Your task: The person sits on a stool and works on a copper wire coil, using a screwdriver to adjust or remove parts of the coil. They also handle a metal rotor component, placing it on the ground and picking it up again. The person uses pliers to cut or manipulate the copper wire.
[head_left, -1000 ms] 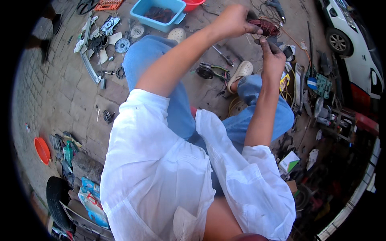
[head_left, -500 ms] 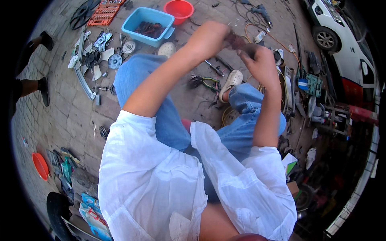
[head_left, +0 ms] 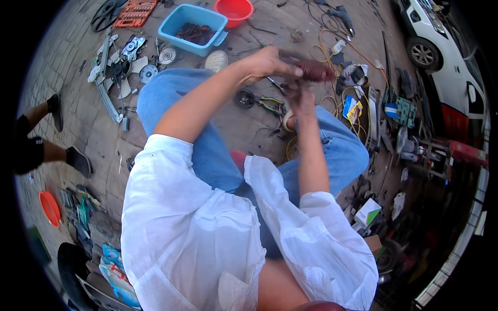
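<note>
To the lower right of the light-blue rectangular plastic tub (head_left: pixel 184 42), a dark-red, elongated, seemingly strand-wound bundle (head_left: pixel 317 72) is in the bare left hand (head_left: pixel 264 65), which appears to pinch its near end between thumb and fingers, while the bare right hand (head_left: pixel 301 97) is just below, too blurred to tell whether it grips. If the left thumb slackened under a tug from the right, the bundle could twist or unravel, then drop between the round black part (head_left: pixel 244 99) and the blue-and-yellow packet (head_left: pixel 354 110), both also lower right of the tub.
</note>
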### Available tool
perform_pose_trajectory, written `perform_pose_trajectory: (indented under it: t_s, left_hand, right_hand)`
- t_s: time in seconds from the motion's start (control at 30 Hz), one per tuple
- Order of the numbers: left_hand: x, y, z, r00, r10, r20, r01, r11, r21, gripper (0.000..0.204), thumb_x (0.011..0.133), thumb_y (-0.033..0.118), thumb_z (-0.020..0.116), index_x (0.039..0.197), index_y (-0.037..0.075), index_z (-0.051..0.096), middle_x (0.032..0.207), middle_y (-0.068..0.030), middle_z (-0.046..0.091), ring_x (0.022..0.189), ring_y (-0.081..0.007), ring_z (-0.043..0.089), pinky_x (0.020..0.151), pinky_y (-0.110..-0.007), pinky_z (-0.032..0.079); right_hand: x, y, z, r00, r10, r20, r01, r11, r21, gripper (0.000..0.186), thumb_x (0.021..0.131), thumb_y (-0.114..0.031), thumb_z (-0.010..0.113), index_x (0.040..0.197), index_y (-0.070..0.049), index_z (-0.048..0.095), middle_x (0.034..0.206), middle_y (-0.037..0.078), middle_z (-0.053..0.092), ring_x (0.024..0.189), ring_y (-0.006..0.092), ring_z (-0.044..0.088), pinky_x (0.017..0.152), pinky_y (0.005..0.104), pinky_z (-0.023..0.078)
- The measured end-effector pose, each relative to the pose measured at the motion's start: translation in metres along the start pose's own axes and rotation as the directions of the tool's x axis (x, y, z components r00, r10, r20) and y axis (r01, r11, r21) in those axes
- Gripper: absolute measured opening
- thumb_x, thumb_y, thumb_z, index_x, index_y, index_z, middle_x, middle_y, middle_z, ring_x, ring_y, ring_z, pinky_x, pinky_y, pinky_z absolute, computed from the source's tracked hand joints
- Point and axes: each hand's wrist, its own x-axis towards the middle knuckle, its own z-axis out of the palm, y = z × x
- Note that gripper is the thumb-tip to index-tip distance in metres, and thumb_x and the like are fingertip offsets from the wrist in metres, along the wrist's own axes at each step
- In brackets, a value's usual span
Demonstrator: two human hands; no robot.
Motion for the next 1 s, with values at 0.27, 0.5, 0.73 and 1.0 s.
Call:
perform_pose_trajectory:
  t_s: [0.27, 0.5, 0.73, 1.0]
  left_hand:
    - [0.009, 0.008, -0.024, 0.925, 0.197, -0.326, -0.144, 0.973, 0.179, 0.047, 0.073, 0.011, 0.077, 0.113, -0.006, 0.059, 0.104, -0.0116, 0.064, 0.093, -0.0186, 0.063, 0.085, -0.028, 0.052]
    - [0.005, 0.030, -0.041, 0.725, 0.570, -0.387, 0.182, 0.384, 0.905, 0.038, 0.069, 0.020, 0.078, 0.099, 0.001, 0.066, 0.092, -0.0171, 0.068, 0.084, -0.0268, 0.066, 0.074, -0.034, 0.050]
    - [0.007, 0.011, -0.035, 0.884, 0.465, -0.060, 0.001, 0.126, 0.992, 0.031, 0.068, 0.006, 0.069, 0.099, 0.003, 0.063, 0.086, -0.0174, 0.065, 0.083, -0.0348, 0.063, 0.072, -0.041, 0.049]
    - [0.000, 0.016, -0.013, 0.962, 0.058, 0.266, -0.261, 0.478, 0.839, 0.044, 0.066, 0.000, 0.069, 0.109, 0.003, 0.061, 0.096, -0.0145, 0.066, 0.090, -0.0241, 0.064, 0.081, -0.035, 0.049]
  right_hand:
    - [-0.035, 0.094, -0.031, 0.949, 0.077, -0.305, -0.079, 0.997, 0.006, 0.017, 0.089, -0.016, 0.061, 0.098, -0.001, 0.062, 0.084, 0.001, 0.061, 0.074, 0.0109, 0.053, 0.075, 0.0246, 0.043]
    - [-0.050, -0.011, 0.045, 0.965, -0.124, -0.233, -0.061, 0.754, -0.654, 0.024, 0.087, -0.022, 0.066, 0.092, 0.001, 0.070, 0.084, 0.005, 0.067, 0.079, 0.0099, 0.055, 0.073, 0.0239, 0.041]
    - [-0.040, -0.096, 0.085, 0.928, -0.369, 0.054, 0.161, 0.266, -0.950, 0.030, 0.083, -0.021, 0.068, 0.090, 0.008, 0.067, 0.070, 0.009, 0.066, 0.062, 0.0110, 0.054, 0.059, 0.0275, 0.044]
    - [-0.007, -0.122, 0.069, 0.943, -0.306, 0.129, 0.203, 0.225, -0.953, 0.021, 0.086, -0.018, 0.065, 0.087, 0.003, 0.069, 0.074, 0.005, 0.067, 0.068, 0.0091, 0.055, 0.065, 0.0246, 0.045]
